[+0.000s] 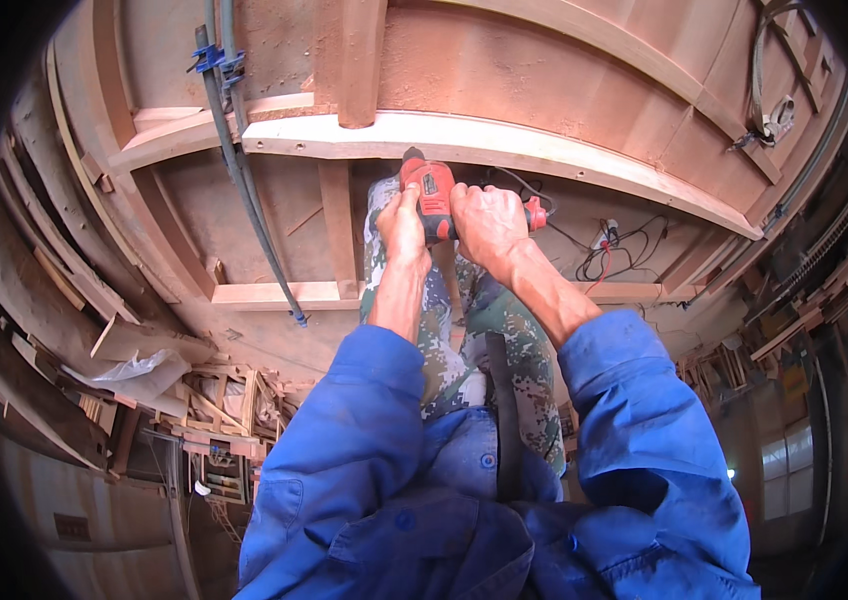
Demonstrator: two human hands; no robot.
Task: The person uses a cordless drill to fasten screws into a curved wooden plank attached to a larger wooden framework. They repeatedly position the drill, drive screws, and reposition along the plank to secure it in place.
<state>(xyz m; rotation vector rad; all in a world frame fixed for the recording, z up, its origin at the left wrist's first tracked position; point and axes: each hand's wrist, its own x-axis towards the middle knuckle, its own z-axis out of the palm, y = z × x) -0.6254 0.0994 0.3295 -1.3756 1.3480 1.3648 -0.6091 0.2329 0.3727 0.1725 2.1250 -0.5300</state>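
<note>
A red and black electric drill [434, 195] is held in front of my body, its dark chuck up against the near side of a pale wooden beam [514, 155]. My left hand [403, 230] is closed along the left side of the drill's body. Wrapped around the handle, my right hand [490, 222] has the red handle end sticking out past its fingers. The drill bit cannot be made out where the chuck meets the wood. Several small holes show along the beam's near face.
Grey hoses [236, 165] tied with blue strips cross the beam at left. Tangled black cable [634, 255] lies at right. A lower crosspiece [274, 296] runs beside my legs. Wood scraps [234, 400] and crumpled plastic sheet [149, 372] sit at far left; stacked timber [824, 295] at right.
</note>
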